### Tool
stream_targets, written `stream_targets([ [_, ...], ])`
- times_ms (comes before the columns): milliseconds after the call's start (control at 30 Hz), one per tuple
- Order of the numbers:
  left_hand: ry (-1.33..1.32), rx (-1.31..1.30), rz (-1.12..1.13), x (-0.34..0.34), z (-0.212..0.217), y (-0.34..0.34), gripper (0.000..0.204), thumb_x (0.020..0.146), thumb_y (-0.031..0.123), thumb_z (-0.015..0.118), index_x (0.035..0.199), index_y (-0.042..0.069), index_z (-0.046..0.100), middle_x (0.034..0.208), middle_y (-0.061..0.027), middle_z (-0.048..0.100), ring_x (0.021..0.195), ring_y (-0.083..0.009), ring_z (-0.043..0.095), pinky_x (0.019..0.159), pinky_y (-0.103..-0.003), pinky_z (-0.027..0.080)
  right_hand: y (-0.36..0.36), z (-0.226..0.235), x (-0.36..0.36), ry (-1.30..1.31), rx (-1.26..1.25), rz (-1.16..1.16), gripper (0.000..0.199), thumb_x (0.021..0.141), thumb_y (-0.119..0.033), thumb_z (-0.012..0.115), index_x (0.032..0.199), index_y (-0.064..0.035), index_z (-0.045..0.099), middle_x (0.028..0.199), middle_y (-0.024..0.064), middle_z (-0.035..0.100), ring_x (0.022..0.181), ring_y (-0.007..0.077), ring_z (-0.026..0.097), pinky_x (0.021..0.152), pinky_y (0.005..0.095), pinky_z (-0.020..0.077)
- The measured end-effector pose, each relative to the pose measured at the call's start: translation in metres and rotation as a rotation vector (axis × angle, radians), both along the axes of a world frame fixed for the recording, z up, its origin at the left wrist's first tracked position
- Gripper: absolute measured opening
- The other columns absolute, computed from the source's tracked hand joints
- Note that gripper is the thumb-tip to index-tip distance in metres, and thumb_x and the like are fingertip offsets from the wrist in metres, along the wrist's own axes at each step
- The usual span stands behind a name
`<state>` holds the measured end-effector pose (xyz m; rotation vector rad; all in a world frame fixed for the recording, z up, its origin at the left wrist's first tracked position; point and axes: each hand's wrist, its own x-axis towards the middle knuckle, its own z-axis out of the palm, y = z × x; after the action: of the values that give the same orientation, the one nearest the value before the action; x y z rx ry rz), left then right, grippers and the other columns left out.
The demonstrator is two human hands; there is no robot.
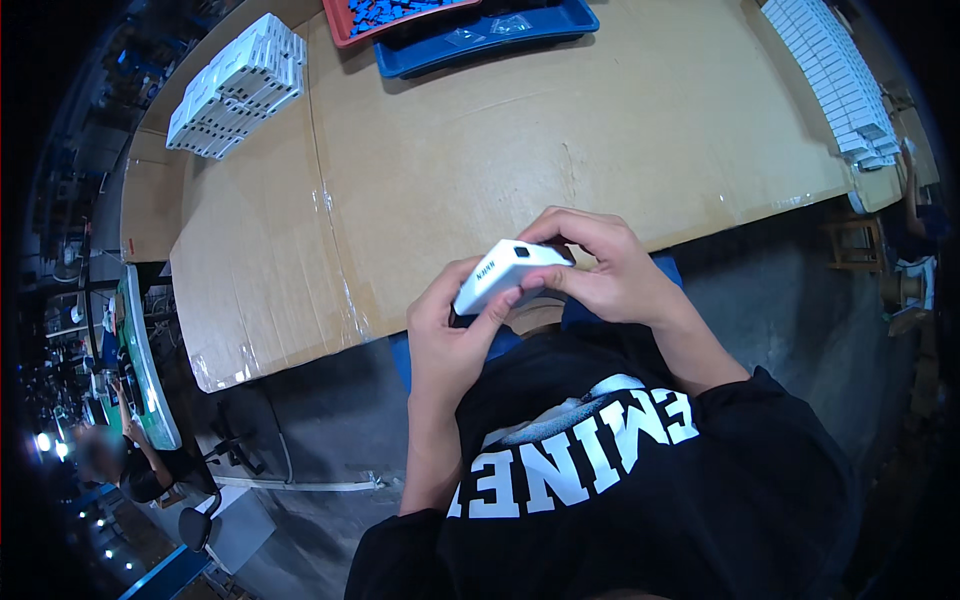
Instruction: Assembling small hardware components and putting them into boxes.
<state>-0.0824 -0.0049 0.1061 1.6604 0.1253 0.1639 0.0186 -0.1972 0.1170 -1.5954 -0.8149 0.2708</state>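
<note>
A small white rectangular device [492, 276] with a dark square opening in one end and dark print on its side is held tilted in front of my chest, just over the near edge of the table. My left hand [447, 322] grips its left end, with the thumb along the near side. On the other end, my right hand [605, 268] is closed, its thumb pressed to the near face and its index finger curled over the top. My fingers cover part of the device, and its underside is hidden.
The cardboard-covered table [450, 170] carries stacked white units [240, 85] at far left and stacked white boxes [830, 80] at far right. A red tray [345, 35] of small blue parts and a blue tray [490, 60] with clear plastic stand at the back. Another person [140, 465] sits at left.
</note>
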Motion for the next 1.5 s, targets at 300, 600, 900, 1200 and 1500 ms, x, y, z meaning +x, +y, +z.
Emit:
stream_targets([
  [300,0.003,-0.54,0.188,0.01,-0.02,-0.004,0.035,0.093,0.003,0.078,0.123,-0.004,0.062,0.114,-0.0104,0.07,0.107,-0.0149,0.066,0.095,-0.029,0.053,0.015,-0.018,-0.014,0.573,0.397,-0.046,0.037,0.093,-0.003,0.076,0.126,0.0069,0.062,0.116,0.0131,0.069,0.109,0.0158,0.067,0.097,0.0305,0.0572],
  [600,0.011,-0.522,0.152,0.013,-0.013,-0.008,0.031,0.094,0.005,0.077,0.12,-0.005,0.063,0.111,-0.009,0.07,0.103,-0.0121,0.065,0.094,-0.026,0.052,0.012,-0.03,-0.021,0.58,0.37,-0.092,0.035,0.095,0.002,0.072,0.126,0.0091,0.06,0.116,0.0132,0.069,0.108,0.0148,0.067,0.096,0.0293,0.0574],
  [900,-0.012,-0.508,0.111,0.029,-0.022,-0.031,0.045,0.096,0.001,0.072,0.135,-0.006,0.051,0.124,-0.0124,0.064,0.119,-0.0182,0.062,0.105,-0.033,0.049,0.023,-0.041,-0.007,0.583,0.334,-0.327,0.044,0.096,0.0,0.07,0.136,0.0079,0.053,0.122,0.0141,0.068,0.11,0.014,0.066,0.097,0.0265,0.0555],
  [1200,0.123,-0.53,0.057,0.028,-0.035,-0.018,0.044,0.095,0.001,0.074,0.133,-0.006,0.053,0.124,-0.0128,0.065,0.117,-0.0163,0.063,0.103,-0.032,0.051,0.009,-0.051,-0.014,0.621,0.407,-0.218,0.047,0.096,-0.001,0.072,0.138,0.0069,0.053,0.123,0.0151,0.069,0.112,0.0159,0.067,0.098,0.0293,0.0551],
  [1500,0.326,-0.729,-0.016,0.021,-0.058,-0.013,0.09,0.105,0.072,0.018,0.145,-0.004,0.047,0.123,-0.0202,0.067,0.109,-0.029,0.068,0.096,-0.04,0.054,-0.001,-0.055,-0.006,0.608,0.464,-0.117,0.045,0.097,-0.002,0.07,0.14,0.0009,0.055,0.127,0.0116,0.07,0.114,0.0159,0.066,0.101,0.0316,0.0535],
])
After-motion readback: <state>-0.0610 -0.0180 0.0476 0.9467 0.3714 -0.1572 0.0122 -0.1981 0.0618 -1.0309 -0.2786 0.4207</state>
